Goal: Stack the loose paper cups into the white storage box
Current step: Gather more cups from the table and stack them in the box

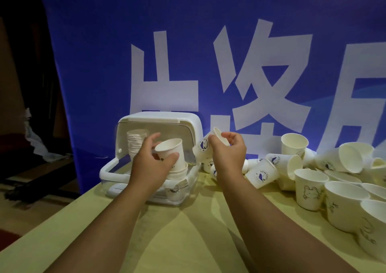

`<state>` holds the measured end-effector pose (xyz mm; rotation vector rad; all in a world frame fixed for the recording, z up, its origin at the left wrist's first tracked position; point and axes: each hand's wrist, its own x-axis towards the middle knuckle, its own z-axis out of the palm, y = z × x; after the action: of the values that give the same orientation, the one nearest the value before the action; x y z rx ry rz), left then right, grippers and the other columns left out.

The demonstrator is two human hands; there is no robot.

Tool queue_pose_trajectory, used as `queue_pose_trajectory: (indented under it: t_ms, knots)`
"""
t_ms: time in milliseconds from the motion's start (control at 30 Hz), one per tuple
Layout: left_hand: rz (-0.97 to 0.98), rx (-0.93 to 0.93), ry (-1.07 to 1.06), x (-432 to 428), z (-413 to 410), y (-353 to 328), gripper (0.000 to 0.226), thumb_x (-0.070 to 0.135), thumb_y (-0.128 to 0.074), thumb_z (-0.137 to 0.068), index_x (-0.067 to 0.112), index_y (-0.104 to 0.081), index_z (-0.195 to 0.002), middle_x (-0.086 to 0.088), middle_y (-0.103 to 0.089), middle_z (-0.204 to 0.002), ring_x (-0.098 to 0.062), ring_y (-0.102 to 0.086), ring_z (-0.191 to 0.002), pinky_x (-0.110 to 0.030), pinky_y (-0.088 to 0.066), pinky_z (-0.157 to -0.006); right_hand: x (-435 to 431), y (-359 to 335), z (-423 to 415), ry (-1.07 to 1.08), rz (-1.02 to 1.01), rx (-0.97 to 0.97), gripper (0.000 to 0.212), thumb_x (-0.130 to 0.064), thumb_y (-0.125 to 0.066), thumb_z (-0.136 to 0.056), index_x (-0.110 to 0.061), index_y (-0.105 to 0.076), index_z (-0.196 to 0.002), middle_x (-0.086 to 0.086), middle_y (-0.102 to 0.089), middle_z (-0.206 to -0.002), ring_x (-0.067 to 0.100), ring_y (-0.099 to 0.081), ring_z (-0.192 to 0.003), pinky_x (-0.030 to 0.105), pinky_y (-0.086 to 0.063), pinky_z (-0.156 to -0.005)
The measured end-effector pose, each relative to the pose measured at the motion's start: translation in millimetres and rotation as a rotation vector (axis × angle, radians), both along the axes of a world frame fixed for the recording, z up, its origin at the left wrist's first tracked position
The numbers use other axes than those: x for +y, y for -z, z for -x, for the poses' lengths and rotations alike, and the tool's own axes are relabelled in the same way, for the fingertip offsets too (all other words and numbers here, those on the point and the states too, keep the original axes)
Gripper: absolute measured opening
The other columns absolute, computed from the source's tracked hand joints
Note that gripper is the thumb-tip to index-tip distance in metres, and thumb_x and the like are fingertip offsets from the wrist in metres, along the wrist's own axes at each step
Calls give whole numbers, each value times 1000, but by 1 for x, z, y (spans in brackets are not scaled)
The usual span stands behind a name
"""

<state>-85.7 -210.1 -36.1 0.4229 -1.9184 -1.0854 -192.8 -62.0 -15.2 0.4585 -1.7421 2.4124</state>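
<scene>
The white storage box [113, 169] stands open at the table's far left, its lid [158, 118] tipped back. Inside, a tall stack of cups [134, 145] leans at the back left. My left hand [149, 160] grips a white paper cup [172, 151] that sits on top of a shorter stack [177, 173] in the box's right side. My right hand [228, 149] holds a small tilted paper cup [219, 136] by its rim, just right of the box. A printed cup [202, 148] stands behind that hand.
Several loose white cups [309, 186], some upright and some on their sides, crowd the right side of the pale wooden table [188, 231]. A blue banner [229, 53] with large white characters hangs right behind the table. The table's left edge drops to a dark floor.
</scene>
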Motion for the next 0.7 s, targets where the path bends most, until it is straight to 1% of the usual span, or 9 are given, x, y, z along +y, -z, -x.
queue_pose_trajectory:
  t_ms: [133,233,300,367,433,533,633,667,700]
  knots:
    - [52,-125,-7,-7,-1,6,78,39,-83,-82,40,-40,-147,15,-57,-130,-11,-61,-108,-43,-55,-94,-6,3,1,13,-11,22,32,-29,-80,-79,-35,-55,-98,-10,-59,-106,15,-63,-94,25,-56,-65]
    - [84,-213,-13,-10,-1,8,86,52,-80,-82,33,-37,-153,15,-56,-133,-5,-60,-106,-41,-54,-94,-5,-1,0,24,-19,76,34,-34,-80,-79,-36,-56,-102,-10,-60,-107,15,-63,-97,24,-56,-67]
    - [140,-334,-30,-9,-1,12,84,64,-74,-81,33,-42,-152,12,-59,-132,-11,-60,-110,-43,-54,-97,-6,-4,-2,15,-28,117,38,-37,-81,-80,-33,-56,-108,-11,-61,-107,14,-63,-98,20,-55,-66]
    - [184,-432,-40,-6,-2,14,82,76,-66,-74,37,-51,-145,11,-63,-132,-15,-61,-113,-45,-54,-98,-9,-5,-7,-7,-50,161,39,-39,-81,-81,-33,-56,-110,-13,-60,-105,13,-63,-98,19,-57,-68]
    - [180,-465,-34,-5,-4,14,87,81,-63,-66,39,-55,-142,12,-65,-131,-16,-62,-113,-46,-56,-97,-13,-4,-10,-11,-93,216,40,-42,-81,-79,-35,-56,-110,-16,-60,-105,13,-63,-100,27,-60,-76]
    - [169,-486,0,-4,-8,11,89,79,-63,-57,43,-57,-138,16,-66,-124,-15,-63,-114,-47,-56,-97,-18,-2,-13,-36,-184,296,43,-43,-81,-79,-37,-55,-112,-16,-60,-111,14,-59,-106,38,-60,-87]
    - [148,-481,55,-2,-11,9,65,68,-74,-65,50,-55,-124,23,-66,-114,-12,-65,-110,-47,-57,-95,-21,2,-16,-81,-319,349,45,-44,-83,-77,-38,-55,-112,-14,-59,-118,13,-56,-109,39,-56,-91]
    - [136,-460,67,-2,-12,8,64,61,-79,-70,50,-52,-128,23,-64,-117,-11,-64,-110,-46,-57,-95,-22,4,-16,-96,-361,362,47,-44,-84,-76,-40,-54,-112,-14,-60,-120,13,-56,-110,38,-55,-92]
    - [128,-435,73,-3,-13,8,71,52,-82,-75,48,-47,-136,21,-63,-121,-11,-63,-111,-45,-56,-95,-22,6,-16,-115,-392,368,49,-44,-85,-75,-41,-53,-113,-14,-60,-122,12,-56,-111,37,-55,-93]
